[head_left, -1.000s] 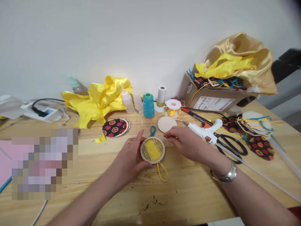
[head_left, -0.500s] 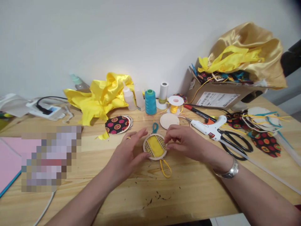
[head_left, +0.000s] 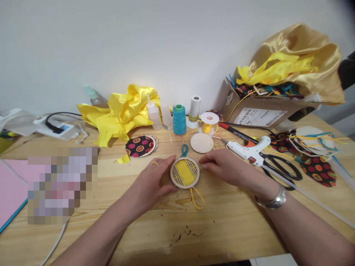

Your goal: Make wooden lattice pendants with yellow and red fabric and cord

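Observation:
A round wooden lattice frame backed with yellow fabric (head_left: 185, 172) lies flat on the table in front of me. It has a teal cord loop (head_left: 184, 150) at its top and a yellow cord loop (head_left: 197, 199) at its bottom. My left hand (head_left: 156, 177) curves round its left side, thumb and forefinger spread apart against the rim or just beside it. At the right rim is my right hand (head_left: 222, 166), fingers loosely bent, with nothing visible in them. A plain pale disc (head_left: 202, 143) lies just behind the frame.
Behind stand a teal thread cone (head_left: 179, 120), a squeeze bottle (head_left: 154, 114) and a yellow cord spool (head_left: 208, 123). To the right lie a glue gun (head_left: 249, 149), black-handled scissors (head_left: 283, 170) and a cardboard box (head_left: 257, 111). Yellow cloth (head_left: 119, 114) and a patterned disc (head_left: 141, 146) sit left.
My right fingers have come off the frame's top face to its right edge. My left thumb has drawn back to the left rim. The whole view has shifted slightly.

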`<state>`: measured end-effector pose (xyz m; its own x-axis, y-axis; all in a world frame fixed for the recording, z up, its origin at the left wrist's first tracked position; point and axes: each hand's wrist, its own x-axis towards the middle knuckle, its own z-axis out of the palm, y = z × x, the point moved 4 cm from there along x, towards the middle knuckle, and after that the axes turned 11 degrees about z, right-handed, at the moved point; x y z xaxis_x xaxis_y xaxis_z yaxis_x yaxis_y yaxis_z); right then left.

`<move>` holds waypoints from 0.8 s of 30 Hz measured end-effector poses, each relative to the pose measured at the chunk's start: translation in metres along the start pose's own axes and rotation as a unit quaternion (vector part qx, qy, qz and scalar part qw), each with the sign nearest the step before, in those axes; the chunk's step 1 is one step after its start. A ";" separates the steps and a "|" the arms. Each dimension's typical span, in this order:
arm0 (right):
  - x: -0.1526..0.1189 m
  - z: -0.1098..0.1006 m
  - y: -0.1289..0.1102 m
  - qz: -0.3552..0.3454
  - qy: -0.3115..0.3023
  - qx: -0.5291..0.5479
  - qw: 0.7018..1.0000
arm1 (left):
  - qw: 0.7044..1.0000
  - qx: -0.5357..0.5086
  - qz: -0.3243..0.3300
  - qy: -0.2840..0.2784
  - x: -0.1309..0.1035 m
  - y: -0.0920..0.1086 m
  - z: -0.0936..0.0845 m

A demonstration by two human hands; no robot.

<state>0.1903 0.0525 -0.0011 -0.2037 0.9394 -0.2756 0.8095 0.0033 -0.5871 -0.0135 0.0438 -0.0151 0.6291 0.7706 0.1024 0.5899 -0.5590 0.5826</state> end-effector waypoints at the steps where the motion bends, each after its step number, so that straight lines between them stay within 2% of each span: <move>1: 0.001 0.001 0.001 0.002 -0.003 0.004 1.000 | 1.000 -0.002 0.000 0.002 0.000 0.000 0.001; 8: 0.000 0.006 0.000 -0.006 -0.049 0.035 0.998 | 1.000 -0.012 -0.002 0.008 -0.001 -0.006 0.001; 10: -0.002 0.004 0.000 -0.008 -0.034 0.024 0.999 | 1.000 -0.010 -0.004 0.008 -0.001 -0.006 0.000; 12: -0.003 0.000 0.000 -0.014 0.009 0.007 1.000 | 1.000 -0.004 -0.007 0.016 -0.001 -0.004 -0.002; 15: -0.006 -0.004 -0.006 -0.091 0.069 -0.007 0.993 | 0.999 0.010 -0.002 0.035 0.000 0.000 -0.004; 18: -0.008 0.000 -0.015 -0.186 0.072 -0.020 0.980 | 0.999 0.020 0.010 0.044 0.001 0.004 -0.002; 24: -0.004 0.009 -0.017 -0.216 0.065 -0.028 0.974 | 0.999 0.020 0.008 0.045 0.000 0.004 0.002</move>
<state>0.1729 0.0457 0.0032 -0.4635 0.8817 0.0875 0.6935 0.4225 -0.5835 -0.0102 0.0407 -0.0149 0.5921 0.7844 0.1847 0.6007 -0.5824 0.5476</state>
